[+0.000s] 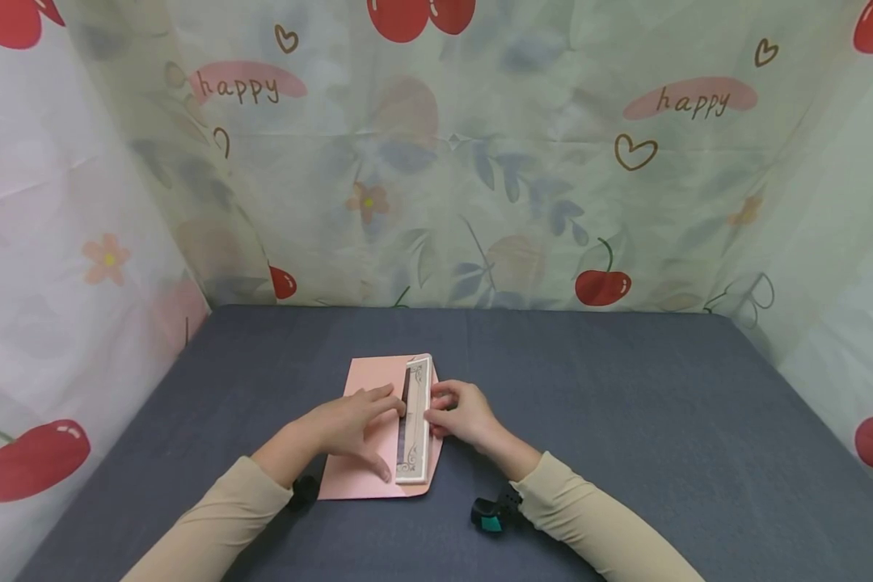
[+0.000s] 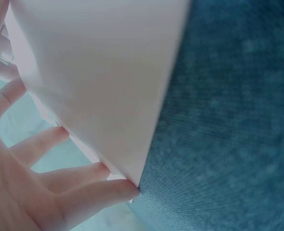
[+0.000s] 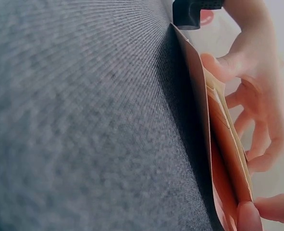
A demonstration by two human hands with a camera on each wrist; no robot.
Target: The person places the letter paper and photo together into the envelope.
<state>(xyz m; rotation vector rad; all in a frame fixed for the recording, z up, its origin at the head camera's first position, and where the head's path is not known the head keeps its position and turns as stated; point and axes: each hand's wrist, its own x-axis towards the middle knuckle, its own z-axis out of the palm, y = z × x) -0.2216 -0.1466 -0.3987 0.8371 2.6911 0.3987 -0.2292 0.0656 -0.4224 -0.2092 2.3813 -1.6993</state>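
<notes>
A pink envelope (image 1: 367, 376) lies on the dark cloth-covered table. Along its right side shows a pale card (image 1: 416, 420) with a scrolled border and a dark strip at its left. It seems to stick out of the envelope's mouth; how much is inside is hidden. My left hand (image 1: 352, 424) rests on the envelope with fingers spread, fingertips by the card's left side. With thumb and finger, my right hand (image 1: 466, 416) pinches the card's right edge. In the right wrist view, the card's edge (image 3: 238, 144) stands above the envelope's flap (image 3: 199, 91).
The dark table (image 1: 611, 420) stretches around the envelope on all sides. Behind it hangs a patterned curtain (image 1: 451, 186) with cherries and hearts. Black wrist devices (image 1: 489, 515) sit at both cuffs, near the tabletop.
</notes>
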